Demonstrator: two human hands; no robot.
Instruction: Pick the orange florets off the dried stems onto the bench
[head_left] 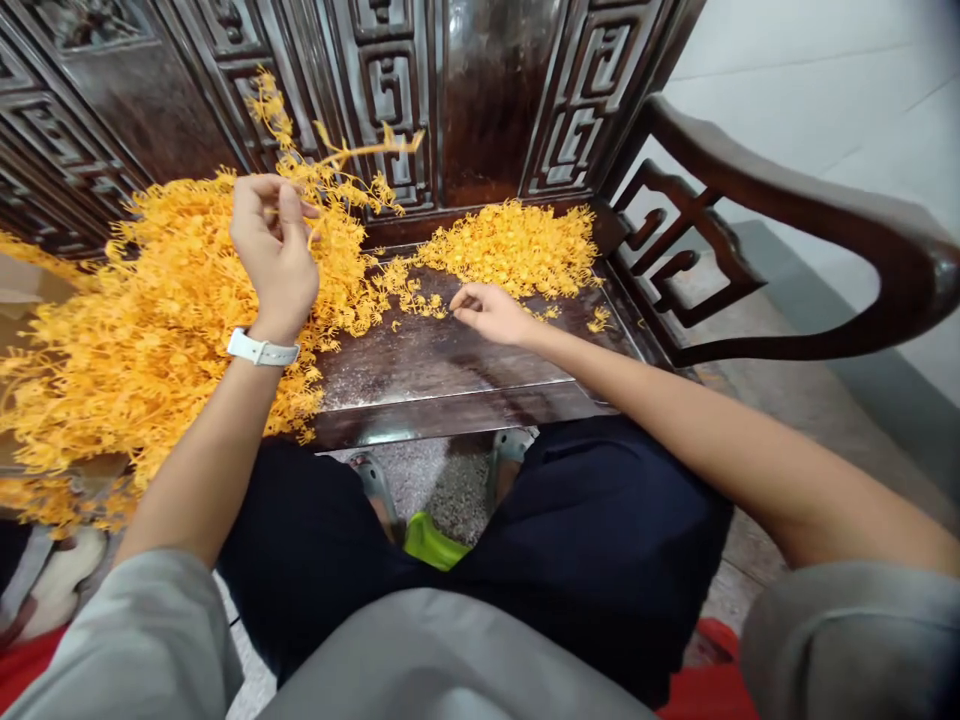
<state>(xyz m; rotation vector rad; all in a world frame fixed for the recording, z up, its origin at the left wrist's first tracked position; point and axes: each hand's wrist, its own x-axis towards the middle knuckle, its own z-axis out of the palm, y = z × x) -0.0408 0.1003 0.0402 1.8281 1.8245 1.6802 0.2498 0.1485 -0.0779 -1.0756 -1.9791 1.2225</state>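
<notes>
My left hand is raised above the big heap of orange plastic sprigs, fingers pinched around one branching orange sprig that sticks up to the right. A white watch band circles that wrist. My right hand rests low on the dark wooden seat, fingertips pinched together at the edge of the smaller pile of loose orange flower bits. Whether a bit is between those fingers I cannot make out.
The seat belongs to a carved dark wooden chair with a fretwork back and a curved armrest on the right. My knees in dark shorts press against the front edge. Grey floor lies below, with a green object between my feet.
</notes>
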